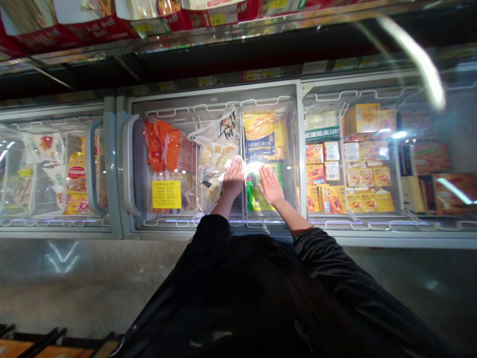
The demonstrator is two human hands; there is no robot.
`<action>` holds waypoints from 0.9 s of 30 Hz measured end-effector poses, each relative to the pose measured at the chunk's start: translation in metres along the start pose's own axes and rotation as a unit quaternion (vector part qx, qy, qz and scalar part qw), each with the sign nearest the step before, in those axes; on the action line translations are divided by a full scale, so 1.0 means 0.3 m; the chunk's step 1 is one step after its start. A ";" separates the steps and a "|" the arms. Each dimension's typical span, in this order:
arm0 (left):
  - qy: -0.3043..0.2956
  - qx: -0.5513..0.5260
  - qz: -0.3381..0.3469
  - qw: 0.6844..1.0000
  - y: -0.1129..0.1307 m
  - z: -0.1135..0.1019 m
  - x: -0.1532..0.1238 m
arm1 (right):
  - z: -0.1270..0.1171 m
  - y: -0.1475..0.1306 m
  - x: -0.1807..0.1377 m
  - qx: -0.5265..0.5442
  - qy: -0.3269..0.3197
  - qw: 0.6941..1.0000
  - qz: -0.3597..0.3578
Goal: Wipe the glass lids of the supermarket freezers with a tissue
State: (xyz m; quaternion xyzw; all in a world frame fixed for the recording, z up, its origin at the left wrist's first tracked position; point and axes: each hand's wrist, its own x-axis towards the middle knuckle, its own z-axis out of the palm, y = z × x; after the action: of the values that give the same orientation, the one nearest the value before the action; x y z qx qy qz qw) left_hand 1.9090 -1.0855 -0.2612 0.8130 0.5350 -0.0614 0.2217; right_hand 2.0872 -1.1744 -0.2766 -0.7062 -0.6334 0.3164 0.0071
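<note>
Both hands reach into the open chest freezer (301,149). Left hand (233,178) lies flat, fingers spread, on a clear bag of frozen food (216,154) in the middle compartment. Right hand (270,185) rests open on a green packet (257,196), perhaps touching it; glare hides the contact.

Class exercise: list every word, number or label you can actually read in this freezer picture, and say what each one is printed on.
"(207": partly cut off, on the green sign above the boxes.
Blue and yellow bag: Chinese characters, too blurred to read.
Yellow label: lines of small print, unreadable.
Shelf price tags: too small.
Left hand and right hand: no text.
</note>
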 end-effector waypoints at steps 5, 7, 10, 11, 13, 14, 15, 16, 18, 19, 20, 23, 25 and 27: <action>0.006 0.004 -0.023 1.000 -0.016 0.024 -0.101 | 0.004 0.003 -0.004 0.006 0.014 1.000 -0.001; 0.002 0.004 -0.023 1.000 0.008 0.045 -0.129 | 0.011 0.001 -0.003 0.009 0.022 1.000 0.000; 0.002 -0.003 0.001 1.000 0.050 0.062 -0.108 | 0.019 -0.002 -0.001 0.014 0.030 0.999 0.001; 0.004 -0.007 0.015 1.000 0.059 0.060 -0.084 | 0.020 -0.001 -0.001 0.015 0.031 0.999 0.000; 0.012 -0.015 0.043 0.999 0.066 0.046 -0.018 | 0.020 0.002 -0.002 0.016 0.035 0.999 -0.002; 0.020 -0.018 0.048 0.998 0.065 0.035 0.019 | 0.018 0.005 -0.002 0.016 0.036 0.999 -0.003; 0.029 -0.020 0.046 0.998 0.060 0.024 0.057 | 0.016 0.009 -0.002 0.016 0.037 0.999 -0.006; 0.038 -0.023 0.037 0.998 0.053 0.012 0.091 | 0.013 0.013 -0.001 0.015 0.038 0.999 -0.008; 0.055 -0.028 0.011 0.998 0.034 -0.007 0.142 | 0.003 0.023 0.006 0.014 0.042 0.999 -0.010; 0.061 -0.029 -0.003 0.998 0.024 -0.013 0.154 | -0.003 0.028 0.013 0.013 0.045 0.999 -0.010; 0.066 -0.029 -0.014 0.997 0.015 -0.016 0.158 | -0.009 0.033 0.023 0.013 0.048 0.999 -0.009; 0.067 -0.026 -0.034 0.997 0.006 -0.006 0.117 | -0.035 0.046 0.068 0.013 0.058 0.998 -0.007; 0.057 -0.026 -0.043 0.997 0.020 0.011 0.070 | -0.055 0.052 0.106 0.013 0.062 0.998 -0.008; 0.041 -0.028 -0.055 0.997 0.051 0.031 0.030 | -0.073 0.056 0.145 0.013 0.065 0.998 -0.010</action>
State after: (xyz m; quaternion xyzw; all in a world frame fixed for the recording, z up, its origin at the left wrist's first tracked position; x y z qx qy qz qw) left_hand 1.9278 -1.0870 -0.2680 0.7776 0.5889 -0.0250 0.2187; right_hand 2.1119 -1.1301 -0.2851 -0.7190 -0.6340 0.2782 0.0607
